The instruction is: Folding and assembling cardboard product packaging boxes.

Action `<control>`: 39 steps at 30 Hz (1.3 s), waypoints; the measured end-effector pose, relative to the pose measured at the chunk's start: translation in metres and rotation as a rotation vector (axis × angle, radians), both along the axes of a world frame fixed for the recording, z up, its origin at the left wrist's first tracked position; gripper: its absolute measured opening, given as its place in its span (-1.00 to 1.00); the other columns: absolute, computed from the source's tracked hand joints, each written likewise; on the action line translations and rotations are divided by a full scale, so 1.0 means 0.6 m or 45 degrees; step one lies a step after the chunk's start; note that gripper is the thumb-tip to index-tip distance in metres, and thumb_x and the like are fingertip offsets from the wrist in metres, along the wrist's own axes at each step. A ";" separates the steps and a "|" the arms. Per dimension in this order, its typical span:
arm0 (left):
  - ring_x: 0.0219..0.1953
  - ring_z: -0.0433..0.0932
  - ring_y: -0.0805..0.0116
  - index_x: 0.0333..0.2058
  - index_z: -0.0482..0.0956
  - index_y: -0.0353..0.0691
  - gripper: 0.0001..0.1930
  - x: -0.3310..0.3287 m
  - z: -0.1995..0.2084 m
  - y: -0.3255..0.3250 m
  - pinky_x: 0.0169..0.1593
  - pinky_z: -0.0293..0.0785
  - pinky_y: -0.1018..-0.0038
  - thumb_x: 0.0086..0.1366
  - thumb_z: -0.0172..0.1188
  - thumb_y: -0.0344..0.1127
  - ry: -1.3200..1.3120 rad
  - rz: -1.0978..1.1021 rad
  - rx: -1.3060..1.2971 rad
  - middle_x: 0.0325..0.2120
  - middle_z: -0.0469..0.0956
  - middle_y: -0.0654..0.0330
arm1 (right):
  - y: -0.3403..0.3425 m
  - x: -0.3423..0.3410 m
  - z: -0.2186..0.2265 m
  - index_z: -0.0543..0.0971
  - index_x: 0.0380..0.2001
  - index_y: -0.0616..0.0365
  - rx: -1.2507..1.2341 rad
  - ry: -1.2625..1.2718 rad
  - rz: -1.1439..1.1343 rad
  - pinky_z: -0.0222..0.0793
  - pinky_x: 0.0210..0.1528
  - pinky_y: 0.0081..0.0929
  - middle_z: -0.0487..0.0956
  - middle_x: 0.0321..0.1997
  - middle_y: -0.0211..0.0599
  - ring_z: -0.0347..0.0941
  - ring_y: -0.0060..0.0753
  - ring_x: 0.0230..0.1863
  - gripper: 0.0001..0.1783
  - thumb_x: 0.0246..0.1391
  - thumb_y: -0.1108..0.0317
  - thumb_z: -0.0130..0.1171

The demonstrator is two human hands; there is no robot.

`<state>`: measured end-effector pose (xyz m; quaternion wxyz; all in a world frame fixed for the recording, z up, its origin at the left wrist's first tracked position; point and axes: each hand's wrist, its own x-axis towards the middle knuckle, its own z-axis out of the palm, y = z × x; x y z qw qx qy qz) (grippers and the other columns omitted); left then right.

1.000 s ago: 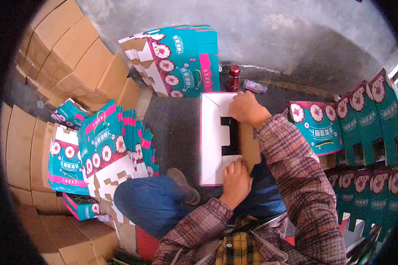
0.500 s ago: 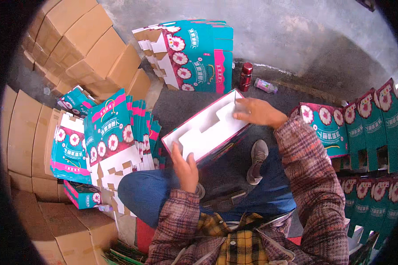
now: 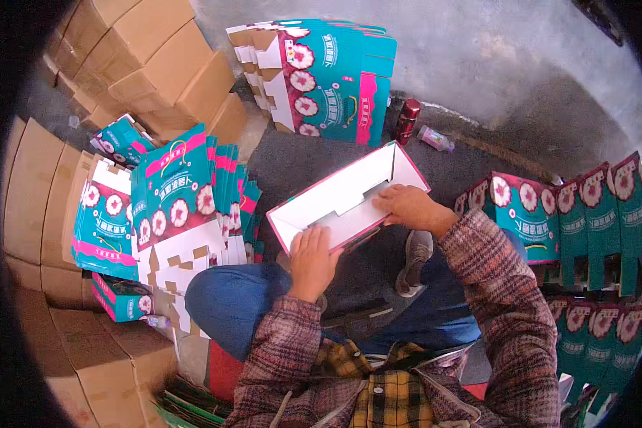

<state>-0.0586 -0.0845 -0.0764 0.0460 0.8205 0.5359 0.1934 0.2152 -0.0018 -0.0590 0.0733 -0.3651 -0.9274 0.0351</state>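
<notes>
An upright open-topped cardboard box (image 3: 328, 194), white inside with a pink rim, is tilted slantwise above my knees. My left hand (image 3: 312, 260) grips its near wall at the left end, with fingers laid over the white flap and the thumb at the outside. My right hand (image 3: 410, 210) holds the same wall farther right, its fingers bent over the edge onto the notched white flap. Those inner flaps lean down into the box. The bottom of the box and the undersides of both hands are hidden.
Flat teal printed cartons (image 3: 175, 192) are stacked at my left, and another stack (image 3: 335, 85) leans on the wall. Brown cardboard boxes (image 3: 157, 71) pile up at far left. Formed teal boxes (image 3: 524, 214) stand at right. A red flask (image 3: 407, 121) and a plastic bottle (image 3: 436, 139) sit by the wall.
My right hand has moved from the box's far right corner to its near wall. My left hand has come over the near edge. The white flaps have gone lower into the box.
</notes>
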 end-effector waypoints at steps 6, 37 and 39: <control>0.11 0.34 -0.01 0.00 0.43 -0.32 -0.49 -0.009 0.009 -0.009 0.20 0.17 0.14 0.12 0.25 -0.16 -0.056 -0.018 0.012 0.04 0.40 -0.04 | -0.001 0.000 0.013 0.45 -0.02 0.02 -0.161 -0.065 0.002 0.38 0.00 -0.20 0.47 0.04 -0.18 0.39 -0.03 0.05 -0.45 -0.11 0.08 0.27; 0.02 0.44 0.35 0.09 0.39 -0.27 -0.54 -0.161 -0.116 0.091 0.09 0.35 0.39 0.27 0.03 -0.16 -2.049 0.272 -1.164 0.00 0.46 0.14 | 0.041 0.099 0.007 0.50 -0.07 0.22 -1.765 1.713 -0.659 0.39 0.02 -0.34 0.59 -0.14 -0.25 0.52 -0.34 -0.15 -0.42 0.28 -0.10 -0.20; 0.01 0.43 0.38 0.09 0.38 -0.26 -0.50 -0.127 -0.067 0.104 0.09 0.33 0.40 0.31 -0.01 -0.03 -2.007 0.182 -0.855 -0.02 0.46 0.18 | 0.046 0.148 -0.002 0.49 -0.06 0.20 -1.404 1.639 -0.687 0.31 0.08 -0.38 0.55 -0.04 -0.24 0.45 -0.34 -0.03 -0.37 0.26 -0.17 -0.22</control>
